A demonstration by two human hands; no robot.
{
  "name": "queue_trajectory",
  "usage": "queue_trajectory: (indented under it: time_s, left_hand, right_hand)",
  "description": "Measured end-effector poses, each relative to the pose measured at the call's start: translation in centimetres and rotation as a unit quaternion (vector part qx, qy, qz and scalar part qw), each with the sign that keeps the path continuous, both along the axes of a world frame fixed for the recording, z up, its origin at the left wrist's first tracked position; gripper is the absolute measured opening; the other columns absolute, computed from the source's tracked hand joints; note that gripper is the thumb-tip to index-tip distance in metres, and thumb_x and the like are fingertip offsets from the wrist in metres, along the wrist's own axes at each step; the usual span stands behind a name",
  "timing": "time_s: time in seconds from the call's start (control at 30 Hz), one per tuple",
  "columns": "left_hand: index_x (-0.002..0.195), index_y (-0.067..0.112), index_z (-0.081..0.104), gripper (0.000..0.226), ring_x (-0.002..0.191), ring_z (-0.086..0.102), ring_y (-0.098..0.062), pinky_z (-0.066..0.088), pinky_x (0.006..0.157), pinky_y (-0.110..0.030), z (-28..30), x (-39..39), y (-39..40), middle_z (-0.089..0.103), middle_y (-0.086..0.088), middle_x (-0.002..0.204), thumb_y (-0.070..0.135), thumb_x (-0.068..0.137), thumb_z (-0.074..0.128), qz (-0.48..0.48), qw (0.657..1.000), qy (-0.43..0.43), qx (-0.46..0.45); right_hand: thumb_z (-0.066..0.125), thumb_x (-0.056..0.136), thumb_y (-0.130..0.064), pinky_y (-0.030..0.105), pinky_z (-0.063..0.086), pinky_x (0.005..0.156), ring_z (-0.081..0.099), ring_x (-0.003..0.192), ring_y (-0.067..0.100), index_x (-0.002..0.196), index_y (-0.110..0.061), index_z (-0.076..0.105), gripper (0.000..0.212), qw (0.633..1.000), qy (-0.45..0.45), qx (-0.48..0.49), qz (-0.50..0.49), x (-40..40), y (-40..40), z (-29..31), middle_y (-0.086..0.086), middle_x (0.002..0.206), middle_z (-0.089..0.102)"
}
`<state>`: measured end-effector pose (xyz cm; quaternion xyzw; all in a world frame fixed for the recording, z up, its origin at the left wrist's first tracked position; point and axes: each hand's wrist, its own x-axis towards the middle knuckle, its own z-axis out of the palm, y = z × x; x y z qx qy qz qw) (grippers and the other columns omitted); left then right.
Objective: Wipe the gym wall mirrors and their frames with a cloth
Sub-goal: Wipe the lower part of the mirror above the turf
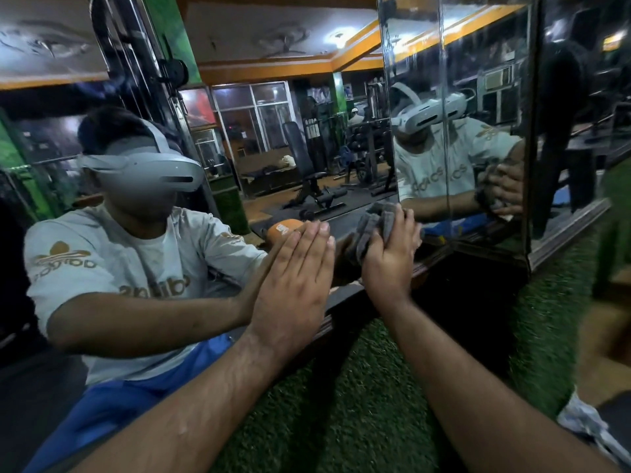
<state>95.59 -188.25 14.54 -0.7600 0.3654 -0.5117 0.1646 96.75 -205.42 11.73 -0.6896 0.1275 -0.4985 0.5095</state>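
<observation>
Mid-wipe: right hand [389, 264] grips grey cloth [372, 230] low at frame centre, left hand [293, 278] fingers straight together on mirror [273, 148]; frames apparently pending.

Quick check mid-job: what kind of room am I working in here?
Almost certainly a gym: the wall mirror reflects a weight bench and a dumbbell rack, with green artificial turf underfoot.

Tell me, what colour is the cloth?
The cloth is grey, gripped by the right hand; head view.
</observation>
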Motion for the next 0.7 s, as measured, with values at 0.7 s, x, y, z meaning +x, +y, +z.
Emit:
queue_trajectory:
  time_s: [0.7]
  left_hand:
    - [0.157, -0.006, 0.021, 0.066, 0.156, 0.011, -0.035, 0.017, 0.126, -0.052, -1.5, -1.8, 6.1, 0.011, -0.024, 0.166, 0.028, 0.103, 0.036, 0.042, 0.998, -0.004, -0.044]
  right_hand:
    - [0.041, 0.100, -0.040, 0.057, 0.015, 0.128, -0.005, 0.161, 0.020, 0.165, -0.028, 0.018, 0.070, 0.991, 0.039, -0.130, -0.016, -1.4, 2.5, -5.4, 0.000, 0.175, 0.007]
